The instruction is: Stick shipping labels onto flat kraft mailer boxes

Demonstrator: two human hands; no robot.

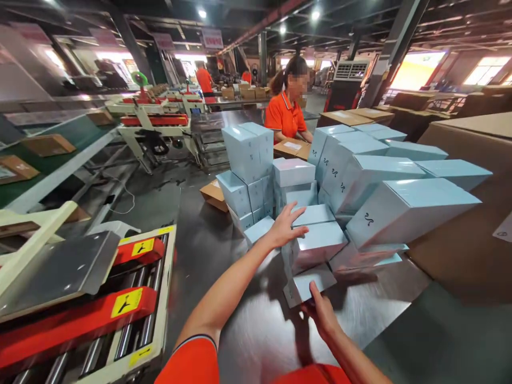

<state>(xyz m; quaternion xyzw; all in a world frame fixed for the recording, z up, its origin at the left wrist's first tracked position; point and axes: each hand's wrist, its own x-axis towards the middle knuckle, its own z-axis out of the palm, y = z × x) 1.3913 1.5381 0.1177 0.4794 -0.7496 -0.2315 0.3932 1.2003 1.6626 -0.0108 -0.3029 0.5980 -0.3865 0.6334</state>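
Observation:
My left hand [286, 226] is spread, its fingertips against the near stack of pale blue boxes [316, 248]. My right hand [322, 314] is lower down, with its fingers at the lowest box [308, 285] of that stack. The boxes sit slightly askew on a dark metal table [256, 330]. A larger heap of pale blue boxes [404, 213] with small black logos lies to the right. Further stacks of the same boxes [248, 154] stand beyond my left hand. Both my orange sleeves show at the bottom edge.
A carton sealing machine [80, 314] with red belts and steel rollers stands close on the left. Large brown cardboard [468, 250] borders the right. A co-worker in an orange shirt [286, 109] works beyond the boxes, with more conveyors and cartons behind.

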